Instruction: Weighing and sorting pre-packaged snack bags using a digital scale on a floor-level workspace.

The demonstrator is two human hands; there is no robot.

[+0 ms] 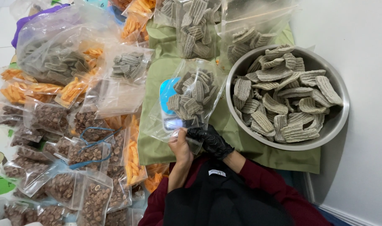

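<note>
Green cloth (249, 155) on the floor, white wall alongside.
Your bare left hand (180, 146) and black-gloved right hand (211, 140) pinch the clear plastic bag of grey ridged crisps (191, 98), beside the round steel bowl (337, 121).

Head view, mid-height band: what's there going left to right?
Bags of brown round snacks → bags of orange sticks → clear bag of grey ridged crackers on a small scale → steel bowl of grey ridged crackers → white wall.
</note>
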